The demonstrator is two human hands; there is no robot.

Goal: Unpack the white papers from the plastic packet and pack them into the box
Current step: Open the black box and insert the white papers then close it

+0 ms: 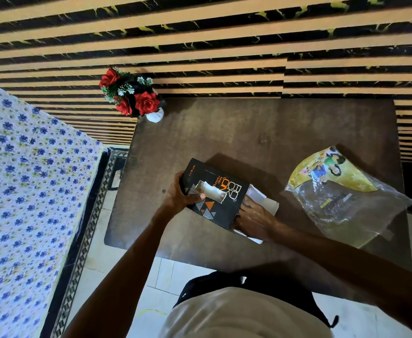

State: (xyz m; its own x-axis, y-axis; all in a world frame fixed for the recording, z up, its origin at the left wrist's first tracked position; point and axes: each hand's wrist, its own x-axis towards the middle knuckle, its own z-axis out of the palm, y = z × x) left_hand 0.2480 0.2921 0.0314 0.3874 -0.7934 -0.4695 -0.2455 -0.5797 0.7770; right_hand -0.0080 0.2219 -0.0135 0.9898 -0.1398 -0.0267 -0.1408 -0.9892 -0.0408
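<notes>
A black box (218, 191) with orange and white print lies on the dark wooden table (261, 132), with a torn oval window on top showing white inside. My left hand (184, 197) grips its left side, thumb on top near the window. My right hand (254, 219) presses against the box's open right end, where white papers (261, 197) stick out beside a pale flap. The clear plastic packet (346, 196) with a yellow printed top lies flat to the right, apart from both hands.
A small white vase of red artificial roses (131, 96) stands at the table's back left corner. A bed with a blue-flowered sheet (29, 179) runs along the left. A striped wall is behind the table. Tiled floor shows below.
</notes>
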